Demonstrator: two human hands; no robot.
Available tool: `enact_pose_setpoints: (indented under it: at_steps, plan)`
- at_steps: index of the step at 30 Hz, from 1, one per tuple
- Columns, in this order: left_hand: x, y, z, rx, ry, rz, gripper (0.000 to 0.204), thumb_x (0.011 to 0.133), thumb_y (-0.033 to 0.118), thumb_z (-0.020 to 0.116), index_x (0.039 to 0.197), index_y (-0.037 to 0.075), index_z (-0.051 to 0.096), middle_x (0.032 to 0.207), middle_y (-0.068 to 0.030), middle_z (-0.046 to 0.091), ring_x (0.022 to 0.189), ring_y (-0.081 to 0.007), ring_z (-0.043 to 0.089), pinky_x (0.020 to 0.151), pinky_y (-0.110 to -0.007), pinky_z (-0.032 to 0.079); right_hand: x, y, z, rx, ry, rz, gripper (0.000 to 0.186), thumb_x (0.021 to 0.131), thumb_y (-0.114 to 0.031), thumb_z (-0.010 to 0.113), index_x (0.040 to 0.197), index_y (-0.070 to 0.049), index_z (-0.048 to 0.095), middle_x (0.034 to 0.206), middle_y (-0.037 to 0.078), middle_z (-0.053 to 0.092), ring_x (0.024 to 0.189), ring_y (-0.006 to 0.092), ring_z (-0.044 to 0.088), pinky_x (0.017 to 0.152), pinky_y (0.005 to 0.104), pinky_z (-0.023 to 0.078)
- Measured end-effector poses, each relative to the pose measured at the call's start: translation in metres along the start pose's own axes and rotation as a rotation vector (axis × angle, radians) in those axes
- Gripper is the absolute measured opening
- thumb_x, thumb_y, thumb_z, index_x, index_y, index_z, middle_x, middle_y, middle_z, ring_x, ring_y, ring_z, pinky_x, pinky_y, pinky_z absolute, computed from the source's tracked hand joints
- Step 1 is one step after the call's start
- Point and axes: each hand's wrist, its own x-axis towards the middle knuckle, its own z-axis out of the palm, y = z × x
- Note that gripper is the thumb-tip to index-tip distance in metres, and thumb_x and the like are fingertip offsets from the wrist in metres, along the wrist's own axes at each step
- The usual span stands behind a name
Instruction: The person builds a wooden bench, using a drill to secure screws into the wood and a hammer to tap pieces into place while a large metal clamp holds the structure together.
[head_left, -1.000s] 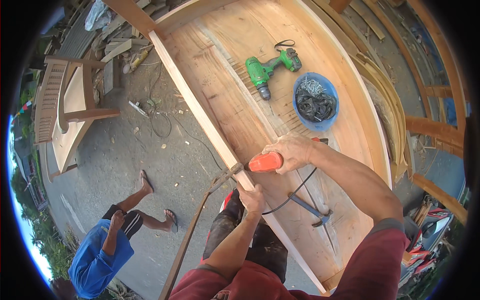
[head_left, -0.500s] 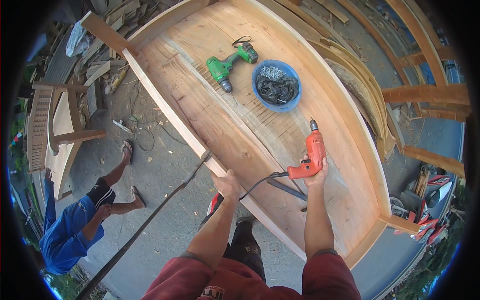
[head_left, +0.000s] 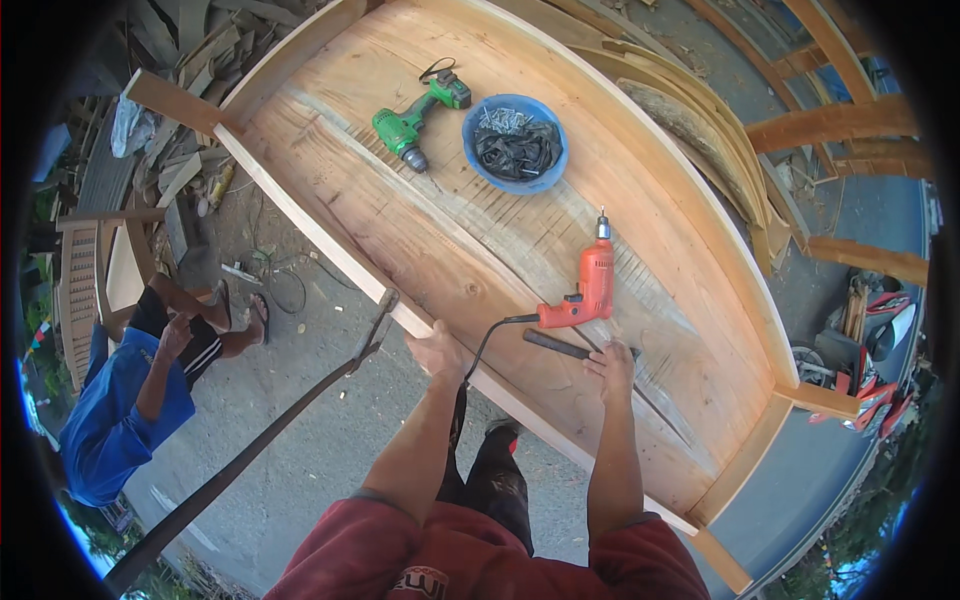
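Note:
My left hand (head_left: pixel 437 352) is closed over the near rail (head_left: pixel 350 268) of a large shallow wooden frame with a plank panel (head_left: pixel 450 260) inside. My right hand (head_left: pixel 612 372) is off the red corded drill, its fingers apart beside a dark-handled hammer (head_left: pixel 556 344); whether they touch it I cannot tell. The red drill (head_left: pixel 592 285) lies on the panel, bit pointing away, its black cord (head_left: pixel 480 350) running back past my left hand. Farther off are a green cordless drill (head_left: pixel 408 130) and a blue bowl (head_left: pixel 515 186) holding screws and a black plastic bag.
At the left, a person in blue (head_left: pixel 125 405) is bent beside a slatted wooden piece (head_left: pixel 80 290). A long dark bar (head_left: pixel 250 460) slants up to the near rail. Scrap wood (head_left: pixel 180 150) is piled at the far left; curved boards (head_left: pixel 690 140) lie beyond the frame.
My right hand has let go of the red drill, which now lies on the panel, and moved down beside the hammer. The view has shifted slightly; the person in blue has changed stance.

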Motion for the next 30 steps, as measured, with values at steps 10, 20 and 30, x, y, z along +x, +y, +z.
enact_pose_setpoints:
  at_steps: [10, 20, 30]
  plan:
    - [0.007, -0.018, 0.009, 0.046, 0.031, 0.045, 0.062, 0.082, 0.02, 0.065, 0.132, -0.012, 0.046, 0.124, -0.0254, 0.059, 0.109, -0.0353, 0.061, 0.094, -0.044, 0.049, -0.089, 0.079, -0.049, -0.649, 0.22, -0.285, 0.043, 0.095, -0.022, 0.061, 0.135, -0.01, 0.051, 0.088, 0.015, 0.068, 0.074, 0.0277, 0.07, 0.066, 0.0383, 0.055]
    - [-0.001, -0.001, 0.0, -0.118, -0.259, -0.11, 0.04, 0.092, 0.018, 0.054, 0.122, -0.009, 0.052, 0.115, -0.0162, 0.061, 0.103, -0.028, 0.062, 0.088, -0.042, 0.052, -0.147, 0.131, -0.117, -0.932, 0.473, -0.516, 0.029, 0.096, -0.026, 0.056, 0.098, 0.001, 0.068, 0.084, 0.017, 0.07, 0.075, 0.0363, 0.068, 0.066, 0.0439, 0.053]
    - [0.003, 0.005, -0.014, 0.172, -0.379, -0.062, 0.039, 0.1, 0.032, 0.047, 0.125, 0.004, 0.057, 0.109, -0.0117, 0.064, 0.101, -0.0247, 0.067, 0.084, -0.038, 0.057, -0.14, 0.148, -0.124, -0.948, 0.447, -0.62, 0.02, 0.094, -0.013, 0.05, 0.075, -0.007, 0.049, 0.076, 0.009, 0.061, 0.062, 0.0249, 0.062, 0.053, 0.0365, 0.049]
